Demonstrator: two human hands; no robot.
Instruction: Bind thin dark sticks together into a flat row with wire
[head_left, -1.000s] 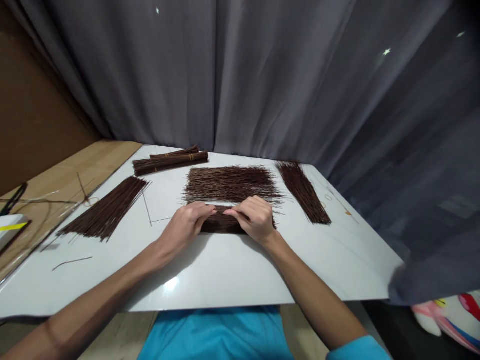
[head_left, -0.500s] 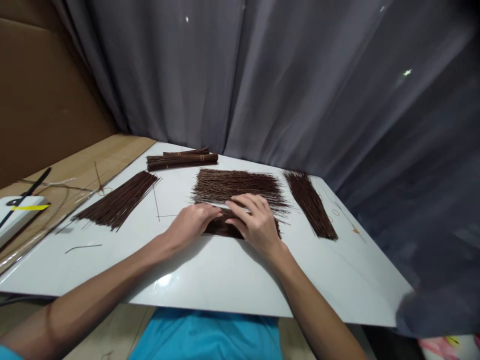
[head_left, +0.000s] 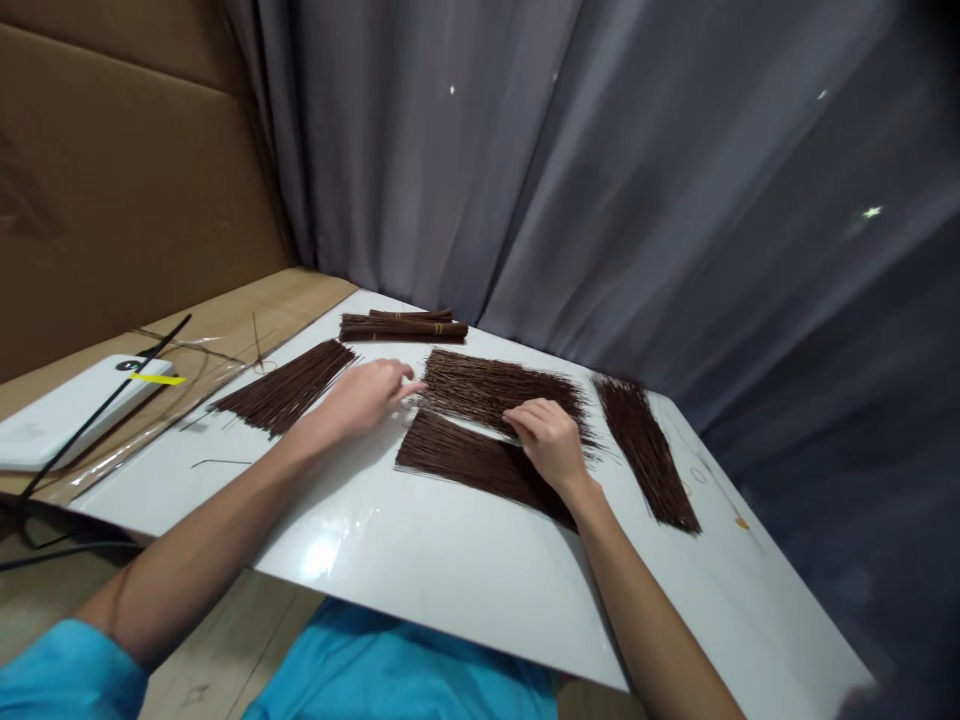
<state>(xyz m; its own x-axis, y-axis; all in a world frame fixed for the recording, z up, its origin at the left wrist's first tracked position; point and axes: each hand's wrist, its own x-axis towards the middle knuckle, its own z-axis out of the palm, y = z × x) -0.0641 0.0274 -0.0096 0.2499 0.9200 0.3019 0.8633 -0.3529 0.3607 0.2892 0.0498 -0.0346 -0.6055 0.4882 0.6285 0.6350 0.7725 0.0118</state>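
Note:
Thin dark-brown sticks, perhaps incense sticks, lie in loose spreads on the white table. My left hand (head_left: 367,396) is at the left end of the middle spread of sticks (head_left: 495,385). Its fingers are curled, with a small gap between thumb and forefinger. My right hand (head_left: 551,440) is over the lower right of that spread, thumb and fingertips pinched together; what they hold, if anything, is too small to make out. Nearer to me lies a flatter spread of sticks (head_left: 465,458), its right end partly hidden by my right hand and wrist.
Tied stick bundles (head_left: 405,328) lie at the back. Other loose stick piles are at left (head_left: 289,388) and right (head_left: 649,455). A white device (head_left: 82,415) with a black cable and yellow strip stands on cardboard. Rubber bands (head_left: 697,476) lie far right; a grey curtain (head_left: 525,180) hangs behind.
My hands have lifted off the near spread and moved apart. The left went to the middle spread's left end, the right over its lower right. The view has turned left.

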